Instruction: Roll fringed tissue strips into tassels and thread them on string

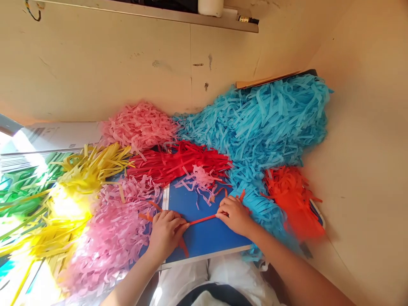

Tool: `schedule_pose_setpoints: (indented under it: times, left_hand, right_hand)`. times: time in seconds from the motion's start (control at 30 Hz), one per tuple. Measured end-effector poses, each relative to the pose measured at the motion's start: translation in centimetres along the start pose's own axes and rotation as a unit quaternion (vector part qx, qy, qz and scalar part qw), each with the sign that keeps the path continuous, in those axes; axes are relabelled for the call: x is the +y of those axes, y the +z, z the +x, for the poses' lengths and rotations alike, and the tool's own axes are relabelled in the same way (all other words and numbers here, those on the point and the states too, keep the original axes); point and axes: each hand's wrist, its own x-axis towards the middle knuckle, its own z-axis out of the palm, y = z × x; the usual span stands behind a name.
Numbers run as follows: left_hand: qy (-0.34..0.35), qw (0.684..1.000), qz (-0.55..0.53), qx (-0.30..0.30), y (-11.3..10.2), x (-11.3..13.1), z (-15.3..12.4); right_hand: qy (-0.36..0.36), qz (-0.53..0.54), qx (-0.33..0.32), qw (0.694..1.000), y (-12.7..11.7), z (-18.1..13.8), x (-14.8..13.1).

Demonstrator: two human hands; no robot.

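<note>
Both of my hands rest on a blue board [207, 236] lying across my lap. My left hand [165, 231] is closed, pinching one end of a thin orange-red paper strip [203, 219]. My right hand [233, 213] is closed on the strip's other end, so the strip stretches between them just above the board. More orange strip pieces [183, 247] trail under my left hand.
Heaps of shredded paper ring the board: blue [264, 123] at back right, orange [291, 199] at right, red [178, 163] and light pink [140, 125] behind, pink [111, 229], yellow [79, 178] and green [19, 187] at left. A beige wall stands behind, with a shelf [178, 15] above.
</note>
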Motion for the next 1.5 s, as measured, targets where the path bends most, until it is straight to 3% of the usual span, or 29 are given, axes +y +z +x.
schedule_pose_setpoints:
  times: [0.23, 0.3, 0.43, 0.5, 0.7, 0.77, 0.87, 0.93, 1.0, 1.07, 1.17, 1.23, 1.4, 1.5]
  left_hand:
    - [0.020, 0.993, 0.109, -0.048, -0.3, 1.3, 1.0]
    - [0.047, 0.990, 0.131, -0.037, -0.3, 1.4, 1.0]
    - [0.183, 0.973, 0.141, 0.002, 0.0, 1.4, 0.6]
    - [0.225, 0.960, 0.165, 0.004, 0.2, 1.6, 0.5]
    - [0.202, 0.959, 0.199, -0.001, 1.7, 2.9, 1.0]
    - [0.189, 0.962, 0.193, 0.026, 1.9, 3.4, 1.2]
    - [0.205, 0.964, 0.138, 0.099, 0.8, 4.3, 1.0]
    - [0.230, 0.959, 0.084, 0.141, -0.9, 5.3, 0.4]
    - [0.259, 0.954, 0.042, 0.141, -2.9, 6.5, -0.3]
    - [0.283, 0.951, 0.023, 0.120, -4.7, 7.9, -0.6]
    - [0.269, 0.951, -0.008, 0.152, -5.8, 9.4, -0.2]
    - [0.216, 0.958, -0.049, 0.181, -5.3, 10.1, 0.2]
    - [0.037, 0.959, -0.223, 0.171, -2.4, 11.6, -0.4]
    - [-0.013, 0.936, -0.312, 0.162, -1.4, 12.2, -1.1]
  right_hand:
    - [0.062, -0.096, -0.042, 0.993, -0.2, 1.2, -1.5]
    - [0.019, -0.117, -0.042, 0.992, -0.1, 1.1, -1.7]
    - [-0.141, -0.153, -0.037, 0.978, 0.5, 0.4, -1.5]
    - [-0.184, -0.159, -0.022, 0.970, 0.7, 0.3, -1.3]
    - [-0.251, -0.217, -0.005, 0.943, 1.2, 1.5, -1.3]
    - [-0.239, -0.205, 0.002, 0.949, 1.1, 1.5, -1.9]
    - [-0.165, -0.137, 0.019, 0.977, -0.1, 0.3, -3.8]
    - [-0.097, -0.044, 0.009, 0.994, -1.8, -0.9, -5.5]
    - [-0.038, 0.104, -0.047, 0.993, -3.5, -1.9, -7.1]
    - [0.030, 0.284, -0.130, 0.949, -4.7, -2.3, -8.1]
    - [0.151, 0.507, -0.169, 0.832, -4.2, -2.5, -8.5]
    - [0.195, 0.585, -0.120, 0.778, -2.9, -2.7, -8.5]
    - [0.223, 0.679, 0.047, 0.698, -0.1, -3.6, -9.3]
    - [0.224, 0.696, 0.076, 0.678, 0.9, -3.8, -10.0]
